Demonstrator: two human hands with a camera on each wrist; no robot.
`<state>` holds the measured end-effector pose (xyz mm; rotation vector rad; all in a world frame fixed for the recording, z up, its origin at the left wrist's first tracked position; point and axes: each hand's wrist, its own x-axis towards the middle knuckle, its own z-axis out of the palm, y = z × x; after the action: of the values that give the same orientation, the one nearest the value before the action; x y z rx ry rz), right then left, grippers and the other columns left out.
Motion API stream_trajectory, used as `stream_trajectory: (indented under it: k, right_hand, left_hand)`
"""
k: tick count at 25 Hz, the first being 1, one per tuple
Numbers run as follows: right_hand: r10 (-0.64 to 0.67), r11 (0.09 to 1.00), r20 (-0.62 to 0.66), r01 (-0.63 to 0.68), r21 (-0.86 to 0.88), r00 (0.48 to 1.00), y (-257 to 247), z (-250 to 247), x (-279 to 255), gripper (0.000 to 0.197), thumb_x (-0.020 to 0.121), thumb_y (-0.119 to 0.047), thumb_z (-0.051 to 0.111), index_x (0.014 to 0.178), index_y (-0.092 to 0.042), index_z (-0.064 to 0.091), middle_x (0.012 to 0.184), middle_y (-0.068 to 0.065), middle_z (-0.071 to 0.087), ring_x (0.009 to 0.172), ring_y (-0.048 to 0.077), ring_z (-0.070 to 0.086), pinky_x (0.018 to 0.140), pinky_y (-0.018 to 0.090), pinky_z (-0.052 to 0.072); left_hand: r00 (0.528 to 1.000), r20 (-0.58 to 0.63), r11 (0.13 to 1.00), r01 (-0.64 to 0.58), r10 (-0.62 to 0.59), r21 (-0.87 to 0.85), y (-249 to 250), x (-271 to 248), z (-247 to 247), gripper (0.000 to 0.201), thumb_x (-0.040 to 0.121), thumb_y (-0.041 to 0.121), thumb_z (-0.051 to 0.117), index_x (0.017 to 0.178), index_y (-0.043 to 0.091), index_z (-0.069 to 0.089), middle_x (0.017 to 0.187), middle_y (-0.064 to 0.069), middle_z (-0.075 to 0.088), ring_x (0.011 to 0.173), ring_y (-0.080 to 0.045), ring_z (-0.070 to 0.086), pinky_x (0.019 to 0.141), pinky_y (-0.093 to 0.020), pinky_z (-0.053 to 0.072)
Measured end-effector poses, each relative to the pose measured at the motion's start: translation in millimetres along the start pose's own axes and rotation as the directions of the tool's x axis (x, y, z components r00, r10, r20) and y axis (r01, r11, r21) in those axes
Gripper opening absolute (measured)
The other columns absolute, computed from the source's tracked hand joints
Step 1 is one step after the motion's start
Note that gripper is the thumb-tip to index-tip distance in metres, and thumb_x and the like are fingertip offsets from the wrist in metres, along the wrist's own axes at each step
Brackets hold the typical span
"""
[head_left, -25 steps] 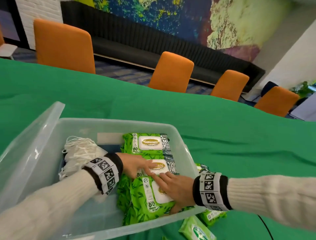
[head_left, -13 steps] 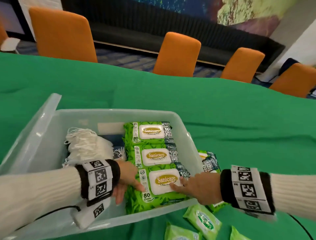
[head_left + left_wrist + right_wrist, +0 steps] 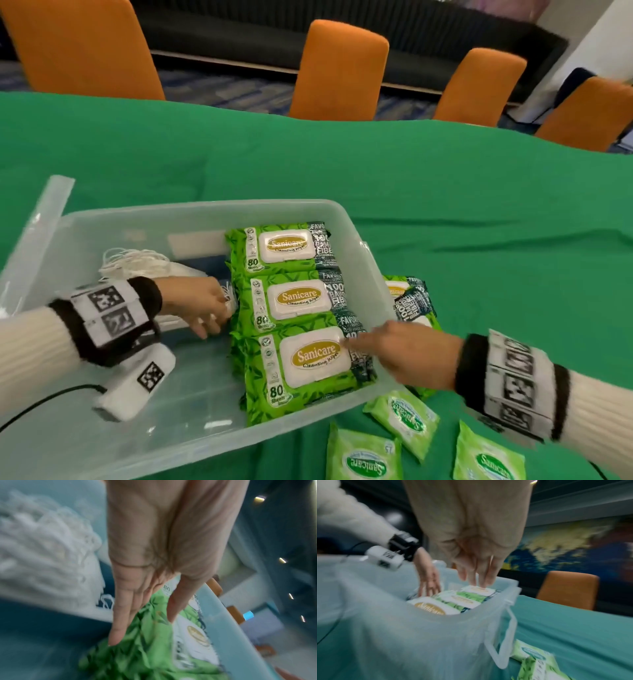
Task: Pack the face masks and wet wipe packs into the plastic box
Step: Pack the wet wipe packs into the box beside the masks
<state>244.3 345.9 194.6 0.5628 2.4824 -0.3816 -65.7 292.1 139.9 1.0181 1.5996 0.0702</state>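
A clear plastic box (image 3: 191, 216) stands on the green table. Along its right side lie three large green wet wipe packs (image 3: 301, 301) in a row. A stack of white face masks (image 3: 144, 263) lies at its left. My left hand (image 3: 209, 308) is inside the box with straight fingers (image 3: 118, 632) against the left edge of the packs, holding nothing. My right hand (image 3: 394, 349) hovers over the box's right rim, fingers extended toward the nearest pack (image 3: 308, 363), empty. In the right wrist view its fingertips (image 3: 476, 580) hang above the packs (image 3: 453, 600).
More large packs (image 3: 411, 301) lie outside the box at its right wall. Three small light-green wipe packs (image 3: 404, 414) lie on the cloth near the front edge. The box lid (image 3: 37, 233) leans at the left. Orange chairs (image 3: 339, 68) line the far side.
Both hands have let go of the nearest pack, which now lies flat in the row. My right hand drew back to the right over the rim; my left slid to the packs' left edge.
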Motion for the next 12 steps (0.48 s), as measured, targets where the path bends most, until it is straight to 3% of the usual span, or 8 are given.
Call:
stream_trajectory:
  k: [1, 2, 3, 5, 6, 7, 9, 12]
  right_hand:
    - [0.057, 0.995, -0.221, -0.036, 0.098, 0.974, 11.7, 3.5, -8.1, 0.063, 0.085, 0.002, 0.034, 0.142, -0.025, 0.037, 0.145, 0.003, 0.044, 0.132, 0.019, 0.043, 0.107, 0.033, 0.036]
    - [0.119, 0.982, -0.366, -0.054, 0.182, 0.923, 22.3, 8.2, -14.4, 0.061, 0.086, 0.001, 0.033, 0.141, -0.025, 0.040, 0.151, -0.002, 0.031, 0.141, 0.012, 0.027, 0.114, 0.029, 0.026]
    - [0.185, 0.960, -0.413, -0.074, 0.271, 0.891, 29.6, 13.8, -19.1, 0.056, 0.091, 0.000, 0.034, 0.141, -0.025, 0.038, 0.155, -0.006, 0.014, 0.144, 0.009, 0.011, 0.116, 0.023, 0.015]
    - [0.267, 0.868, -0.300, -0.094, 0.487, 0.916, 27.0, 28.8, -17.1, 0.054, 0.097, -0.004, 0.041, 0.144, -0.027, 0.028, 0.151, -0.012, -0.014, 0.143, 0.004, -0.002, 0.109, 0.007, 0.005]
    - [0.275, 0.819, -0.254, -0.088, 0.568, 0.927, 22.1, 38.2, -12.9, 0.058, 0.096, -0.002, 0.042, 0.146, -0.025, 0.023, 0.149, -0.014, -0.023, 0.141, 0.001, -0.004, 0.104, 0.000, 0.003]
    - [0.278, 0.784, -0.251, -0.067, 0.617, 0.927, 17.3, 46.5, -7.9, 0.064, 0.094, 0.005, 0.041, 0.146, -0.023, 0.018, 0.148, -0.013, -0.028, 0.139, -0.003, -0.009, 0.099, -0.005, 0.002]
    - [0.283, 0.751, -0.288, -0.024, 0.660, 0.915, 12.0, 54.9, -1.3, 0.072, 0.088, 0.016, 0.035, 0.147, -0.019, 0.012, 0.147, -0.010, -0.033, 0.132, -0.009, -0.019, 0.094, -0.010, 0.001]
    - [0.296, 0.758, -0.282, -0.045, 0.650, 0.912, 12.6, 57.1, -0.3, 0.078, 0.085, 0.020, 0.030, 0.147, -0.019, 0.004, 0.146, -0.006, -0.037, 0.136, 0.001, -0.022, 0.095, -0.009, -0.003]
  left_hand:
    - [1.000, 0.011, 0.985, -0.018, 0.021, -0.172, 1.7, -1.7, -2.3, 0.008, 0.095, 0.003, 0.051, 0.090, 0.003, 0.058, 0.097, -0.016, 0.061, 0.085, -0.021, 0.064, 0.068, -0.027, 0.057]
    - [0.995, 0.089, 0.942, -0.016, 0.049, -0.335, 5.2, -4.0, -0.5, 0.009, 0.094, 0.000, 0.051, 0.096, 0.005, 0.059, 0.102, -0.014, 0.063, 0.088, -0.020, 0.063, 0.073, -0.031, 0.057]
    - [0.981, 0.172, 0.885, -0.001, 0.092, -0.466, 9.6, -1.3, 2.3, 0.017, 0.090, 0.000, 0.054, 0.105, 0.007, 0.060, 0.108, -0.011, 0.065, 0.090, -0.020, 0.062, 0.076, -0.034, 0.056]
    - [0.947, 0.278, 0.784, 0.049, 0.159, -0.619, 19.3, 4.4, 8.2, 0.047, 0.075, 0.002, 0.063, 0.120, 0.007, 0.053, 0.109, -0.009, 0.061, 0.087, -0.019, 0.059, 0.076, -0.038, 0.054]
    - [0.943, 0.283, 0.761, 0.054, 0.173, -0.647, 22.9, 7.4, 11.1, 0.052, 0.066, 0.003, 0.070, 0.115, 0.008, 0.051, 0.100, -0.007, 0.053, 0.079, -0.018, 0.051, 0.076, -0.039, 0.051]
    - [0.943, 0.276, 0.744, 0.049, 0.185, -0.666, 26.6, 9.4, 13.5, 0.048, 0.058, 0.004, 0.074, 0.098, 0.012, 0.049, 0.090, -0.005, 0.040, 0.073, -0.016, 0.041, 0.075, -0.039, 0.049]
    - [0.956, 0.209, 0.718, -0.001, 0.204, -0.696, 32.2, 10.8, 19.7, 0.044, 0.049, 0.007, 0.069, 0.073, 0.018, 0.035, 0.080, -0.003, 0.027, 0.067, -0.016, 0.027, 0.072, -0.039, 0.046]
    - [0.970, 0.120, 0.660, -0.052, 0.213, -0.750, 37.1, 4.4, 30.9, 0.035, 0.041, 0.011, 0.062, 0.058, 0.019, 0.032, 0.059, 0.001, 0.032, 0.058, -0.013, 0.026, 0.064, -0.034, 0.040]
